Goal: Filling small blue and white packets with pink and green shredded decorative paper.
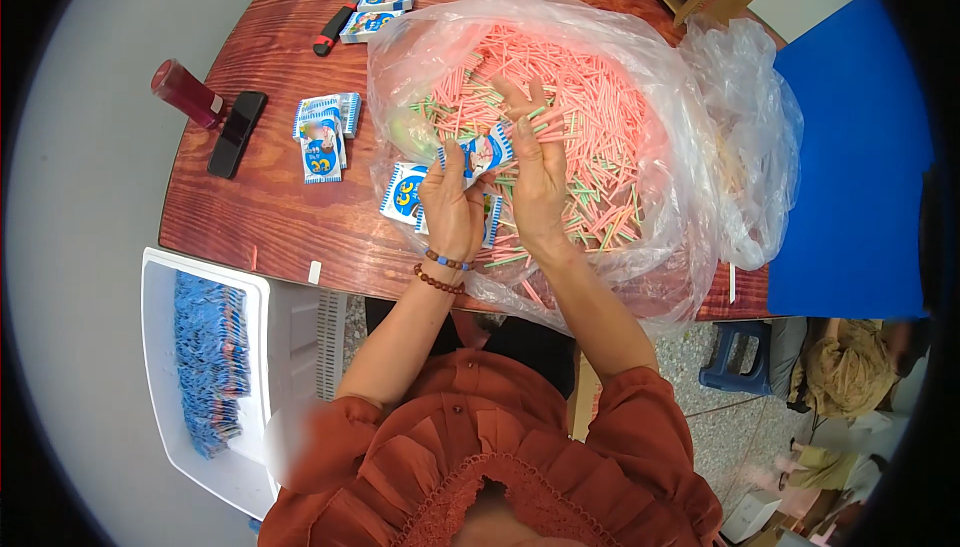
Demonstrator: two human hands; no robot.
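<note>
In the head view, the left hand (pixel 452 209) reaches forward, thumb up, pinching a small packet (pixel 487 153) above the pink and green sticks (pixel 605 112) in a clear bag (pixel 690 137). The right hand (pixel 538 192) points forward beside it, fingers extended; its grip cannot be told. The packet bears blue print on white.

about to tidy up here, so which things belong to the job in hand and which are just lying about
Likely part of the job: held packet, sticks, their bag, table packets, white tub

Likely just lying about: phone, red bottle, blue stool
</note>
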